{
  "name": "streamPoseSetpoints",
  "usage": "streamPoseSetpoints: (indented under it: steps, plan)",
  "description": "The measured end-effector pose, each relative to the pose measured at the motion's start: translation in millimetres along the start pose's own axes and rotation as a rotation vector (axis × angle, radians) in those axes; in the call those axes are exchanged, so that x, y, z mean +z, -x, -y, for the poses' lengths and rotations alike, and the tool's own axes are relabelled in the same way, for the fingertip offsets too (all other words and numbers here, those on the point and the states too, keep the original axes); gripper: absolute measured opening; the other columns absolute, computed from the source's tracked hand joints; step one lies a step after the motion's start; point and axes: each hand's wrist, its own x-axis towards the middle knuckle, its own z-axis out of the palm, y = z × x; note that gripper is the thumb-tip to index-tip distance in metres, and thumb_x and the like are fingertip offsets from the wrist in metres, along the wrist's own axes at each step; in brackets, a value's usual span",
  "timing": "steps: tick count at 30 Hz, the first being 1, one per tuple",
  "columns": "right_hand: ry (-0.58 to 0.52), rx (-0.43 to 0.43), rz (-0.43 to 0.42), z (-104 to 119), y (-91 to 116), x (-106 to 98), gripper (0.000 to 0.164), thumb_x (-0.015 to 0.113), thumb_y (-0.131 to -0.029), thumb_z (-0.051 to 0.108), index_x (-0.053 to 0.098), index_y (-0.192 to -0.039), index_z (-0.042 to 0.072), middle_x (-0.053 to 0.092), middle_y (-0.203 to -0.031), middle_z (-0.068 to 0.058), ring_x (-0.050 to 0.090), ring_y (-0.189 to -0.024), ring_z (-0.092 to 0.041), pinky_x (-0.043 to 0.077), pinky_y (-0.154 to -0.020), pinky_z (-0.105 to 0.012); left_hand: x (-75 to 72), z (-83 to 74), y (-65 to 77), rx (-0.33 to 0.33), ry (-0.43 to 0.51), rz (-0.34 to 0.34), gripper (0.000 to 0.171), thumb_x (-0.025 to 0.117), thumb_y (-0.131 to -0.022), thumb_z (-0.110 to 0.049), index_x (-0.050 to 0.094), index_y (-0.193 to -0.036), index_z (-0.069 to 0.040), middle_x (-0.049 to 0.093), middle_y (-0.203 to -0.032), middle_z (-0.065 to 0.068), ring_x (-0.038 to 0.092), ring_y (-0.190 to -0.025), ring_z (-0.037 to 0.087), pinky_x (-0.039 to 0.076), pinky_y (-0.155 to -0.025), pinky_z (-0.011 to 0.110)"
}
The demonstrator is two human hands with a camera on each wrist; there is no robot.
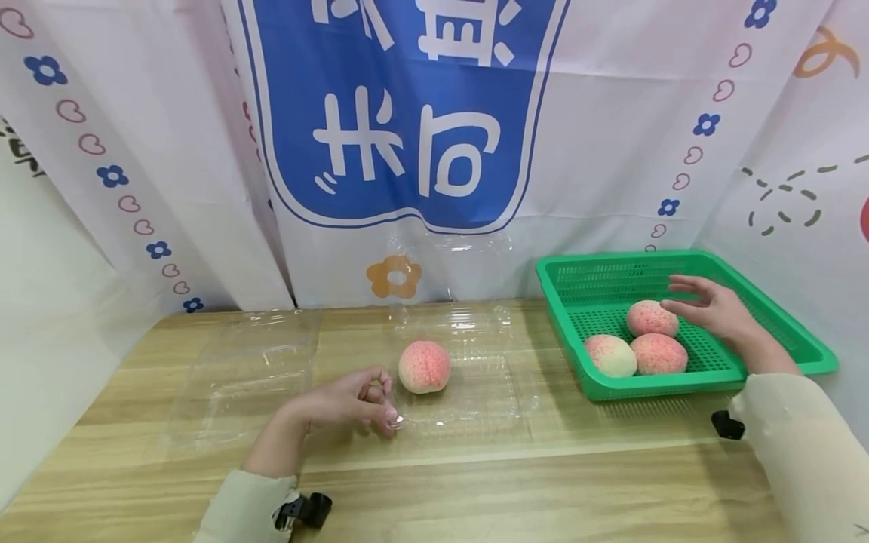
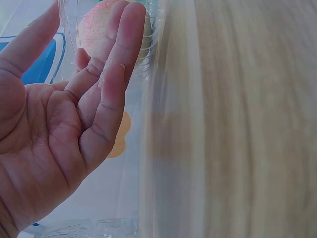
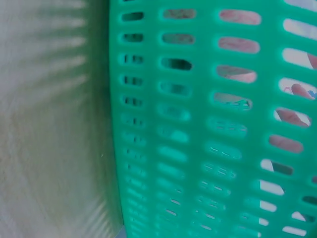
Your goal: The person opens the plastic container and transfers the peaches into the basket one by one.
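In the head view a pink and cream peach [image 1: 424, 367] sits in the left part of a clear plastic box [image 1: 475, 422], whose raised lid leans toward the backdrop. My left hand [image 1: 349, 400] pinches this box at its near left corner; in the left wrist view the thumb and fingers lie on either side of the thin plastic. Over the green basket [image 1: 589, 386] hovers my right hand [image 1: 713, 308], fingers apart and holding nothing. Its fingertips are close to the rear peach [image 1: 652, 319]. Two more peaches, a pale one [image 1: 611, 356] and a pinker one [image 1: 658, 354], lie in front. The right wrist view shows mostly the basket's slotted wall [image 3: 198, 119].
Another clear plastic box [image 1: 244, 385] stands on the wooden table [image 1: 434, 498] at the left. A white printed cloth [image 1: 597, 151] with a blue panel hangs along the table's back edge. The basket stands at the right, near the side cloth.
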Motion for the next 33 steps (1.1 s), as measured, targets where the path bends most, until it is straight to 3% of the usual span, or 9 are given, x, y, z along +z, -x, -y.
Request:
streamPoseSetpoints:
  steps: [2,5,7,9,17,21,24,27,33]
  plan:
    - [-0.016,0.001,-0.015,0,2,-1,0.078,0.055,-0.1,0.045,0.017,-0.159,0.011,0.028,-0.157,-0.029,0.052,-0.129,-0.023,0.041,-0.103,-0.063,0.1,0.2,-0.5,-0.002,0.002,0.0,0.034,0.067,-0.094,-0.018,0.043,-0.109,-0.001,0.074,-0.096,0.014,0.073,-0.089,0.034,0.052,-0.071,0.032]
    - [-0.038,-0.005,-0.033,1,3,0,0.076,0.055,-0.1,0.046,0.018,-0.159,0.015,0.029,-0.157,-0.029,0.05,-0.132,-0.026,0.036,-0.104,-0.067,0.1,0.3,-0.7,-0.004,0.0,0.001,0.033,0.068,-0.094,-0.019,0.043,-0.109,-0.002,0.074,-0.097,0.014,0.073,-0.089,0.034,0.052,-0.071,0.031]
    - [-0.043,-0.008,-0.042,2,4,0,0.076,0.054,-0.1,0.046,0.018,-0.159,0.016,0.028,-0.157,-0.028,0.037,-0.139,-0.047,0.035,-0.104,-0.068,0.3,0.3,-0.6,-0.007,-0.003,0.0,0.033,0.068,-0.094,-0.019,0.043,-0.108,-0.003,0.074,-0.097,0.014,0.073,-0.089,0.034,0.052,-0.072,0.032]
    - [-0.048,-0.016,-0.055,6,4,1,0.075,0.054,-0.1,0.046,0.018,-0.159,0.016,0.028,-0.158,-0.027,0.032,-0.139,-0.053,0.034,-0.104,-0.069,0.4,0.5,-0.5,-0.008,-0.004,0.0,0.033,0.068,-0.093,-0.019,0.043,-0.108,-0.003,0.074,-0.097,0.013,0.073,-0.089,0.034,0.052,-0.072,0.032]
    - [-0.087,-0.041,-0.11,39,5,7,0.07,0.054,-0.099,0.048,0.024,-0.158,0.023,0.032,-0.159,-0.018,0.035,-0.142,-0.045,0.035,-0.107,-0.065,0.6,0.8,-0.3,-0.01,0.01,-0.007,0.033,0.068,-0.093,-0.018,0.044,-0.109,-0.002,0.074,-0.095,0.011,0.073,-0.089,0.035,0.052,-0.072,0.031]
    - [-0.091,-0.087,-0.132,59,6,12,0.065,0.055,-0.1,0.045,0.028,-0.157,0.027,0.037,-0.157,-0.011,0.044,-0.14,-0.028,0.047,-0.103,-0.027,0.6,1.3,-0.2,-0.009,0.012,-0.007,0.033,0.068,-0.093,-0.017,0.044,-0.109,-0.002,0.074,-0.094,0.011,0.073,-0.088,0.035,0.052,-0.071,0.031]
    - [-0.123,-0.134,-0.146,74,7,17,0.063,0.056,-0.1,0.04,0.03,-0.156,0.026,0.039,-0.156,-0.009,0.05,-0.13,-0.003,0.042,-0.085,-0.004,0.6,1.3,-0.3,-0.004,0.01,-0.007,0.033,0.067,-0.094,-0.017,0.043,-0.11,-0.001,0.074,-0.095,0.012,0.073,-0.088,0.034,0.052,-0.071,0.031]
    - [-0.18,-0.183,-0.158,91,8,24,0.06,0.057,-0.101,0.034,0.033,-0.155,0.023,0.041,-0.155,-0.009,0.047,-0.12,0.01,0.041,-0.085,-0.001,0.8,0.5,-0.3,0.001,0.009,-0.006,0.033,0.067,-0.094,-0.017,0.043,-0.11,0.0,0.074,-0.095,0.013,0.073,-0.088,0.034,0.052,-0.071,0.031]
    - [-0.261,-0.267,-0.168,122,10,42,0.056,0.059,-0.1,0.028,0.038,-0.152,0.02,0.044,-0.153,-0.007,0.049,-0.133,-0.011,0.042,-0.091,-0.004,0.6,-0.7,0.1,-0.003,0.01,-0.003,0.032,0.067,-0.094,-0.017,0.043,-0.109,-0.002,0.074,-0.096,0.013,0.073,-0.087,0.033,0.052,-0.071,0.03]
